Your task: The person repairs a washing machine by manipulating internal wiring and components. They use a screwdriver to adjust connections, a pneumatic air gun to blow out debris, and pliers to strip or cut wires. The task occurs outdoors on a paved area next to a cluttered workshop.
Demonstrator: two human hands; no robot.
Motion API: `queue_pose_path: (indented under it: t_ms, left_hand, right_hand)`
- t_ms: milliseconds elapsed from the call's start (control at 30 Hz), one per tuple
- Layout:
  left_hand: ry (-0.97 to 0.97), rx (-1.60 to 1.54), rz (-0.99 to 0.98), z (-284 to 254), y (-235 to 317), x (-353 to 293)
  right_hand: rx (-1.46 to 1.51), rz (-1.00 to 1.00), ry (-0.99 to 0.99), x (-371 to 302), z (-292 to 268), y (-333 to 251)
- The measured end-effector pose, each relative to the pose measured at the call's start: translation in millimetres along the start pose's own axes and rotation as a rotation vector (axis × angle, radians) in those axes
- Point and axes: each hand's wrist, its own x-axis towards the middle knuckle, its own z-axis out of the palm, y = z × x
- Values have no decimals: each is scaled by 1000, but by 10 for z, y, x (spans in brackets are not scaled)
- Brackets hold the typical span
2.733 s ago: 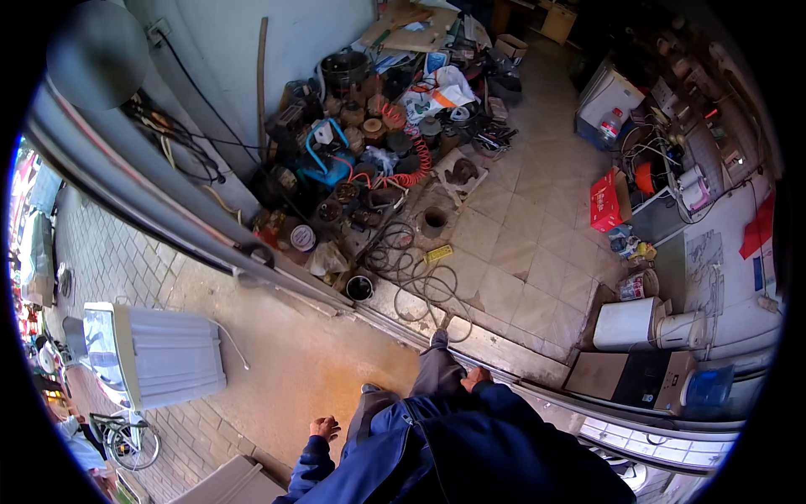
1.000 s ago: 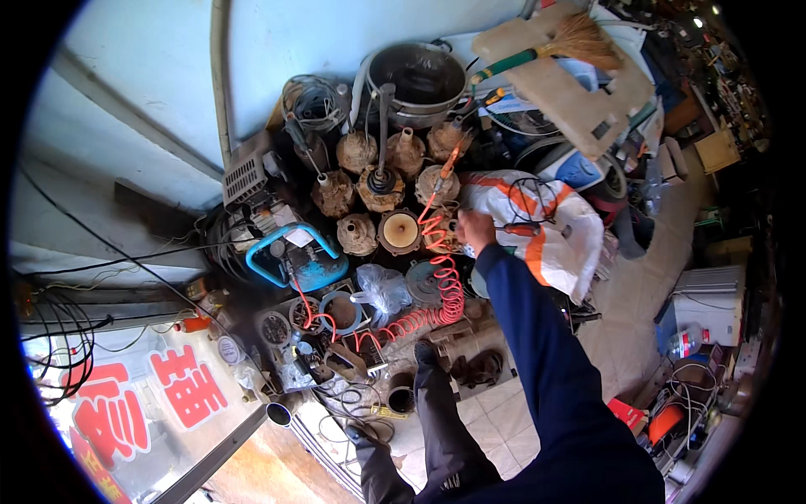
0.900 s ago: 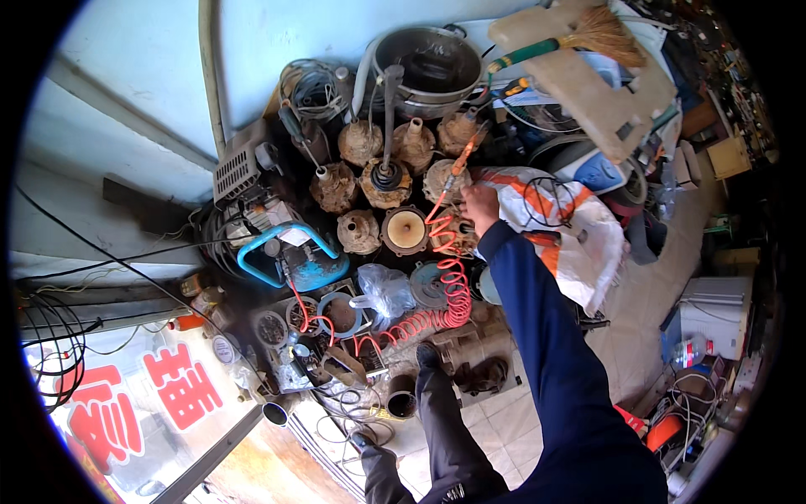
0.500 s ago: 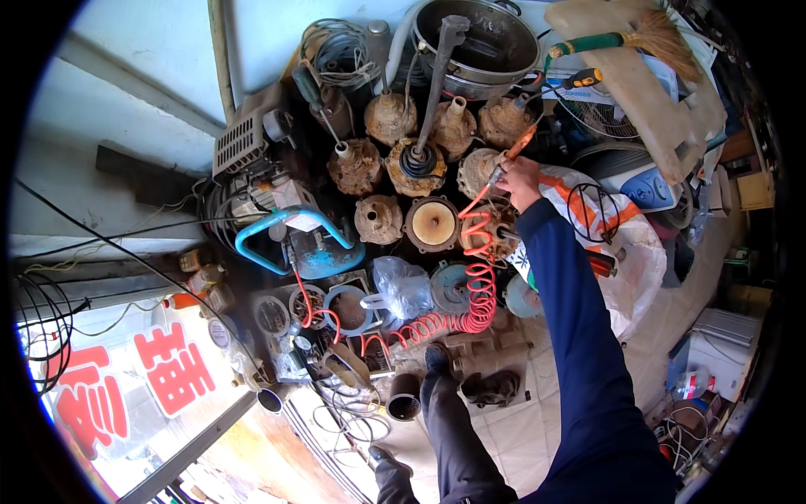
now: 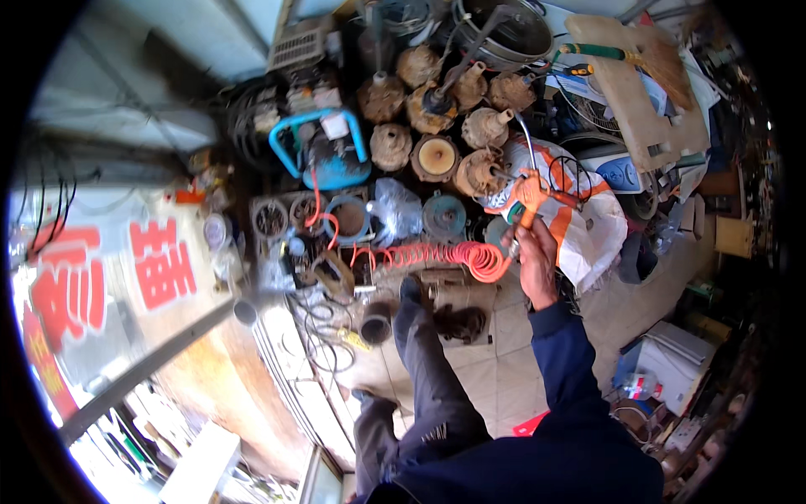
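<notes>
Right hand [image 5: 536,252] grasps orange air blow gun [image 5: 529,191] on coiled hose [image 5: 437,254]

A blue compressor [image 5: 329,160] is set near the wall, with rusty motor housings [image 5: 437,126] clustered to its right – a large metal pot [image 5: 504,29] behind them. A wooden board [image 5: 638,92] is seen upper right. Red characters [image 5: 109,277] are shown on a white sign at left.

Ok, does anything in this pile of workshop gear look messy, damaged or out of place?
Mostly clutter, no clear damage. The orange coiled hose is stretched across the heap from the blue compressor to the air gun in the right hand. Loose cables sprawl over the tiled floor, beside rusty motor housings.
</notes>
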Motion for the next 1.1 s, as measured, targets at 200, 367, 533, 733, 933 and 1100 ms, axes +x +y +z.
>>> queue_pose_path:
  t_ms: [200,367,533,733,933,1100]
  left_hand:
    - [56,44,186,-384,-1990,212]
    - [67,-2,342,-504,-3215,713]
    - [73,-440,245,-514,-3990,731]
    - [109,-782,70,-831,-4256,94]
    - [166,-1181,-178,-1199,-4494,439]
    - [162,-1309,-151,-1919,-4348,659]
  right_hand:
    - [30,65,-55,-2144,402,-670]
    - [123,-91,-162,-3808,1182,-1706]
    - [141,-338,-439,-5165,2048,-2762]
    - [349,-282,-1057,-6226,3267,-3358]
    - [247,-171,-1346,-7129,5054,-2595]
    - [-70,250,-1603,-7785,6408,-2040]
